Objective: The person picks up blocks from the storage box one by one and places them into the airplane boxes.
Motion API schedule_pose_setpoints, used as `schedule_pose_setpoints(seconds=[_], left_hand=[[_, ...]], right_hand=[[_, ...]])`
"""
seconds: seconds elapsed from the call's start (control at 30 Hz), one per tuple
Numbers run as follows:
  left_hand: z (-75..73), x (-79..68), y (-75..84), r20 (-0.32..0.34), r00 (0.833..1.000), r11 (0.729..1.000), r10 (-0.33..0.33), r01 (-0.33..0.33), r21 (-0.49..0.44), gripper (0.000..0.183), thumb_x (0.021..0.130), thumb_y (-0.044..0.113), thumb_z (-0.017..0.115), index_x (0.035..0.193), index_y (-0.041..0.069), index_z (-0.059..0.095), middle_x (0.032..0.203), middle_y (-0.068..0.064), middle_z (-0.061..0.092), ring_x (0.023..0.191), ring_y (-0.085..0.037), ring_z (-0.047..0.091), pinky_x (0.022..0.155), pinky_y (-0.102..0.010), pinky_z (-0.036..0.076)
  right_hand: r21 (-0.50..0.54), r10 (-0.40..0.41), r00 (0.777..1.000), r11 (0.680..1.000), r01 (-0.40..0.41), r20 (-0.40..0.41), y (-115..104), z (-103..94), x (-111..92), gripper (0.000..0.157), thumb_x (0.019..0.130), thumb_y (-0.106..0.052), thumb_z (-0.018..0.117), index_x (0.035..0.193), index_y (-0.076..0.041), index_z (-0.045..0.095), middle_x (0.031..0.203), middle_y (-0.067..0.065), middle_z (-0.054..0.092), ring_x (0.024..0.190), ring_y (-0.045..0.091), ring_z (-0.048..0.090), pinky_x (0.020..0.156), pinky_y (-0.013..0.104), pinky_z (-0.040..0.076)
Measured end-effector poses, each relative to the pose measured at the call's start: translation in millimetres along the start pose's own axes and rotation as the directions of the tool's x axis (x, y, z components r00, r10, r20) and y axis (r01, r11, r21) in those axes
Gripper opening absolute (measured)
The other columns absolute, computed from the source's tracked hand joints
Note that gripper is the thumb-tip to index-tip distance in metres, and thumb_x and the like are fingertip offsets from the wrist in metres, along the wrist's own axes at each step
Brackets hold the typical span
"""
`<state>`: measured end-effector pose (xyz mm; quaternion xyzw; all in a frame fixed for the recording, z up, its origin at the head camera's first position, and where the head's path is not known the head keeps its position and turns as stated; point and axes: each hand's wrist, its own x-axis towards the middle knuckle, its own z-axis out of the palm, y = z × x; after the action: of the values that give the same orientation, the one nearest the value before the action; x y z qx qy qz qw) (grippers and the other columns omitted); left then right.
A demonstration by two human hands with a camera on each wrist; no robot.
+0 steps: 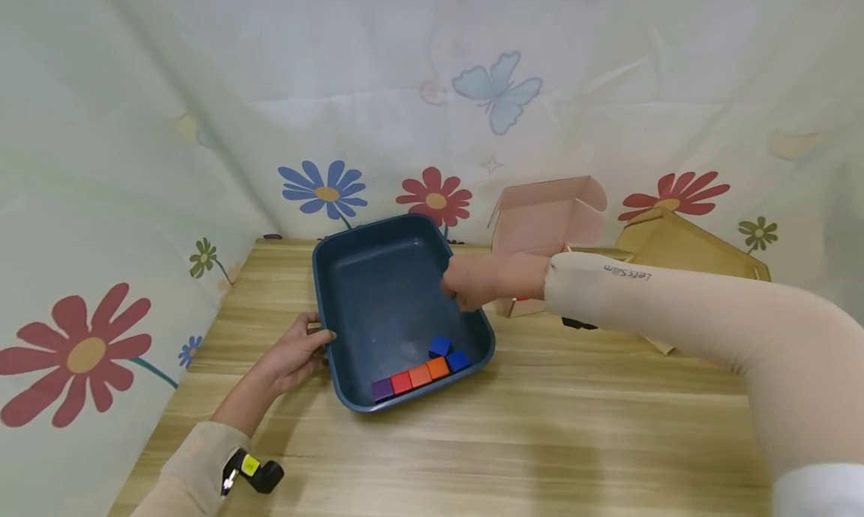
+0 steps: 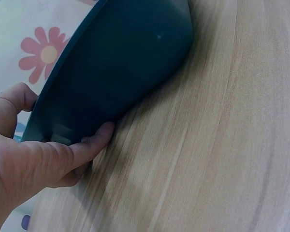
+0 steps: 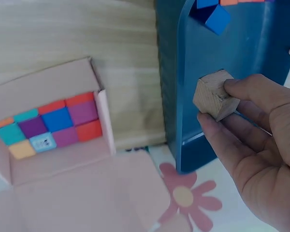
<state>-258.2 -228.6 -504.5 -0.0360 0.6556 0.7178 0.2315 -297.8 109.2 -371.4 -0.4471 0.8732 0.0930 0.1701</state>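
A dark blue tray (image 1: 385, 299) stands on the wooden table, tilted according to the left wrist view. My left hand (image 1: 297, 354) grips its left rim, thumb at the edge and other fingers around the side. Over the tray's right side is my right hand (image 1: 472, 281); in the right wrist view it pinches a bare wooden cube (image 3: 215, 94) between thumb and fingers. The cube is hidden in the head view. Along the tray's near wall runs a row of coloured cubes (image 1: 420, 376), purple to orange and blue, with another blue cube (image 1: 440, 346) just behind.
Right of the tray, an open pink box (image 3: 43, 89) holds several coloured cubes, partly hidden by the right arm in the head view. A brown cardboard box (image 1: 695, 241) lies farther right. A flowered cloth (image 1: 378, 127) hangs behind the table (image 1: 540, 442).
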Motion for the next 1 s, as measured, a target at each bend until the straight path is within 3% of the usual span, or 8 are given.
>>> schedule_pose_setpoints(seconds=[0.13,0.27,0.43,0.57,0.67,0.83,0.9,1.0], left_hand=[[-1.4,-0.9,-1.3,0.002,1.0,1.0,0.0,0.0,-0.001,0.062,0.099,0.001,0.049,0.144,0.004,0.008,0.136,-0.025,0.031,0.103,-0.02,0.056,0.082,-0.036,0.052],[-2.0,-1.4,-2.4,0.007,1.0,1.0,0.001,-0.001,-0.005,0.06,0.099,0.001,0.05,0.143,0.004,0.008,0.135,-0.025,0.031,0.101,-0.02,0.056,0.081,-0.035,0.052],[-1.2,-1.6,-2.7,0.003,1.0,1.0,0.004,-0.004,-0.015,0.06,0.099,0.001,0.05,0.143,0.004,0.008,0.134,-0.025,0.031,0.1,-0.02,0.056,0.081,-0.036,0.053],[-0.9,-1.9,-2.5,-0.002,1.0,1.0,0.004,-0.004,-0.021,0.06,0.099,0.0,0.049,0.143,0.004,0.009,0.134,-0.025,0.031,0.1,-0.02,0.056,0.08,-0.035,0.053],[-1.0,-2.4,-2.2,0.001,1.0,1.0,0.006,-0.006,-0.022,0.06,0.099,0.0,0.049,0.143,0.005,0.008,0.134,-0.025,0.03,0.1,-0.02,0.056,0.08,-0.035,0.052],[-0.6,-2.5,-2.0,0.003,1.0,1.0,0.005,-0.005,-0.016,0.06,0.099,0.001,0.05,0.143,0.005,0.009,0.133,-0.024,0.032,0.099,-0.02,0.056,0.08,-0.036,0.052],[-0.2,-2.2,-1.9,0.002,1.0,1.0,0.005,-0.005,-0.016,0.06,0.099,0.001,0.05,0.142,0.005,0.009,0.132,-0.024,0.033,0.099,-0.019,0.056,0.08,-0.036,0.052],[0.4,-1.8,-1.3,0.002,1.0,1.0,0.006,-0.006,-0.015,0.06,0.098,0.001,0.051,0.142,0.005,0.01,0.132,-0.024,0.034,0.098,-0.019,0.056,0.079,-0.036,0.052]], right_hand=[[0.001,0.03,0.999,1.0,-0.03,-0.011,4,-6.1,-12,0.01,0.093,-0.007,0.068,0.101,-0.002,0.073,0.088,0.009,0.07,0.077,0.023,0.06,0.072,0.031,0.052],[0.038,0.062,0.998,0.997,-0.062,-0.007,9,-9.2,-22,0.018,0.094,-0.007,0.069,0.11,-0.002,0.073,0.099,0.01,0.074,0.083,0.023,0.065,0.079,0.032,0.056],[0.129,0.08,0.997,0.988,-0.079,-0.005,16,-6.9,-32,0.026,0.093,-0.001,0.063,0.115,-0.005,0.075,0.102,0.008,0.075,0.078,0.021,0.065,0.071,0.029,0.055],[0.114,0.082,0.996,0.991,-0.076,-0.046,21,-3.5,-43,0.018,0.091,-0.004,0.066,0.106,-0.008,0.077,0.087,0.005,0.072,0.072,0.019,0.063,0.068,0.029,0.054],[0.037,0.089,0.991,0.996,-0.086,-0.1,26,0.5,-53,0.015,0.088,-0.007,0.07,0.1,-0.012,0.077,0.075,0.0,0.069,0.066,0.019,0.061,0.068,0.031,0.053],[0.055,0.067,0.982,0.997,-0.058,-0.174,37,11.9,-70,0.012,0.086,-0.002,0.07,0.095,-0.008,0.077,0.075,0.002,0.07,0.069,0.02,0.063,0.07,0.03,0.054],[0.091,0.061,0.979,0.995,-0.044,-0.192,42,18.1,-77,0.01,0.086,0.003,0.068,0.085,-0.005,0.075,0.068,-0.001,0.063,0.065,0.017,0.057,0.064,0.025,0.049],[0.07,0.073,0.977,0.996,-0.06,-0.202,51,27.9,-88,0.02,0.083,0.004,0.066,0.066,-0.008,0.065,0.056,-0.008,0.041,0.056,0.013,0.04,0.056,0.022,0.033]])
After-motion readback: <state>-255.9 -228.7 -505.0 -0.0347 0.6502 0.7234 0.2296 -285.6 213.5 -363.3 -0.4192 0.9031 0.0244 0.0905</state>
